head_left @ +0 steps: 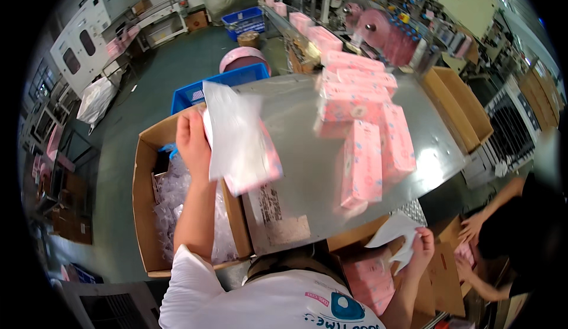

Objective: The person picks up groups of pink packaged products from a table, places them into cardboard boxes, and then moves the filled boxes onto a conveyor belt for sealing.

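Note:
My left hand (194, 142) is closed on an opened tissue pack (239, 142), blurred by motion, with white sheets and a pink patterned edge showing. The pack is up over the left part of the steel table (290, 134). At the lower right my right hand (421, 249) pinches a loose white sheet (399, 234), creased and hanging over a carton with pink tissue packs (370, 281) inside. Several wrapped pink tissue packs (362, 163) lie grouped on the table's right half, between my hands and the conveyor.
To my left, an open carton (139, 210) holds clear plastic film; a blue crate (251, 74) stands behind it. A conveyor (284, 24) with pink packs reaches the table's far end. An empty carton (455, 104) sits on the right. Another person's hands (470, 228) work at a box nearby.

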The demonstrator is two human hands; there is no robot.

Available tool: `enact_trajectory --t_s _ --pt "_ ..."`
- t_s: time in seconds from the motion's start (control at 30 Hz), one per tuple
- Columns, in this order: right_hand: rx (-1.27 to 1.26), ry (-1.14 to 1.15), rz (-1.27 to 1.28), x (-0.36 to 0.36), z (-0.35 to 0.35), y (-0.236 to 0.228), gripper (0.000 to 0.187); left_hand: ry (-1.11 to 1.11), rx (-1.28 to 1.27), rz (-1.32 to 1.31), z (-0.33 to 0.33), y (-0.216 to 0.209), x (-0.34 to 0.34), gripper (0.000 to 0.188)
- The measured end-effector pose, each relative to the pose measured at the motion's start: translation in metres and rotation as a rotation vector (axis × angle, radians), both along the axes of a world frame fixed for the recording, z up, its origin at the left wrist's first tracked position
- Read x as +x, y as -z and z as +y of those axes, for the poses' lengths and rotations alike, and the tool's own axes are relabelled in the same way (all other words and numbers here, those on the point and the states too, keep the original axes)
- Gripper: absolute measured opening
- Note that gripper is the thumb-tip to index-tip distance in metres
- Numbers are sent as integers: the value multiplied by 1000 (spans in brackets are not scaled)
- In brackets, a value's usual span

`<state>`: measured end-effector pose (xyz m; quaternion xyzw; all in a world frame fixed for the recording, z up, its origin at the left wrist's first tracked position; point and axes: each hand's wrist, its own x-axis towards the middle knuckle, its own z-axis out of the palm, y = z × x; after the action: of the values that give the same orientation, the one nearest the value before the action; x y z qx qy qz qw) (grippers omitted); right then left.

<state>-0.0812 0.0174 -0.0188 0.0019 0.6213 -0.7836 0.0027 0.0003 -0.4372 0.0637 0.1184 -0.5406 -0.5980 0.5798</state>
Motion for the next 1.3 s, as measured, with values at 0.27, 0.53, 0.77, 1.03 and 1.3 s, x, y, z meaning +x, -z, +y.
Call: enact_trajectory --t_s 0.27,0.53,0.77,1.03,1.3 --pt "158 -112 18 -20 -77 12 15 -454 -108 146 -182 -31 -2 21" --pt "294 -239 -23 -38 -139 8 13 -1073 257 -286 -325 86 -7 28" --pt "420 -522 237 -49 -223 -3 14 -884 -414 -364 -224 68 -24 48" --pt "-193 -1174 -401 5 -329 -5 43 164 -605 -568 14 96 28 52" --pt "443 -1272 258 -37 -262 5 47 -562 291 -637 -124 119 130 39"
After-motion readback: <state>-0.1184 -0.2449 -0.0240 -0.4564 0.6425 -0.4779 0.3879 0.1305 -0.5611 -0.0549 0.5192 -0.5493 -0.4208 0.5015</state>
